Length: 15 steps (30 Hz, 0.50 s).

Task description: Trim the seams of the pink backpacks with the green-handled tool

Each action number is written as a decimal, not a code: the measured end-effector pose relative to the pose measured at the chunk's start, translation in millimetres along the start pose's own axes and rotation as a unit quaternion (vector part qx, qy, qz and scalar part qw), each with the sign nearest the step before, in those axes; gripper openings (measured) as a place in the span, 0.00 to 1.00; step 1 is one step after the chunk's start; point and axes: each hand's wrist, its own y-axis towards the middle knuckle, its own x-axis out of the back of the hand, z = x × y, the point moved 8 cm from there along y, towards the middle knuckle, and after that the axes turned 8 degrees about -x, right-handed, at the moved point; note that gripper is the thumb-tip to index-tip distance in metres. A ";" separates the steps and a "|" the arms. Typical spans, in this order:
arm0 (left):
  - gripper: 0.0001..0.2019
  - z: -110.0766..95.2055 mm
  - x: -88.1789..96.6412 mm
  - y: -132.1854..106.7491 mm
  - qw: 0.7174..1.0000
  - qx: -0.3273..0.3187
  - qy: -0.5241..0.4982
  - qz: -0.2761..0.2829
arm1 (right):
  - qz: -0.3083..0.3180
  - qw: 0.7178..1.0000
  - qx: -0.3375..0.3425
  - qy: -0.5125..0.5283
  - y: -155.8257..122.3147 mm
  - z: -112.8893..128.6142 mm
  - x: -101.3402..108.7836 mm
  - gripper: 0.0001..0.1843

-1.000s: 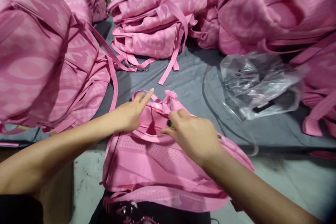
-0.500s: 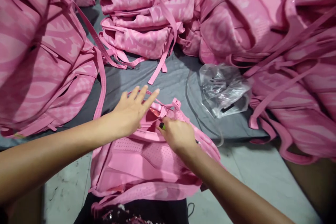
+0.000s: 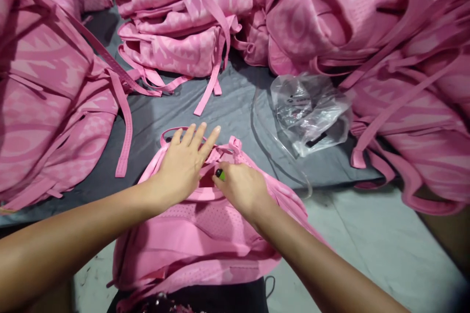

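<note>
A pink backpack point(image 3: 194, 234) lies at the front edge of the table and over my lap, its back padding and a strap facing me. My left hand point(image 3: 181, 159) is open, fingers spread, resting over the top of the backpack near its carry loop. Closed in a fist, my right hand point(image 3: 242, 186) is at the backpack's top opening. It grips a green tool with a black end point(image 3: 220, 174), of which only a short piece shows between thumb and fingers. The rest of that tool is hidden, so its kind cannot be made out.
Pink backpacks stand in a pile at the left point(image 3: 47, 93), a stack at the back point(image 3: 176, 51) and a heap at the right point(image 3: 414, 127). A clear plastic bag point(image 3: 312, 112) sits on the grey cloth point(image 3: 161, 112), beside a clear strip.
The view has shifted slightly, so the surroundings sit further left and higher. My left hand lies lower over the backpack's top. The right hand keeps its grip on the green tool.
</note>
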 end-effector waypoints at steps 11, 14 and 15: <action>0.47 0.9 0.5 2.7 1.000 0.008 -0.016 0.004 | 0.081 0.962 0.146 0.217 -37.6 -28.1 -25.7 0.33; 0.49 1.7 -1.6 2.7 1.000 0.021 -0.008 0.017 | 0.112 0.972 0.172 0.117 -29.9 -1.6 -16.0 0.26; 0.49 1.7 -2.5 2.8 0.999 0.025 -0.006 0.023 | 0.097 0.979 0.165 0.067 -26.4 4.1 -11.1 0.23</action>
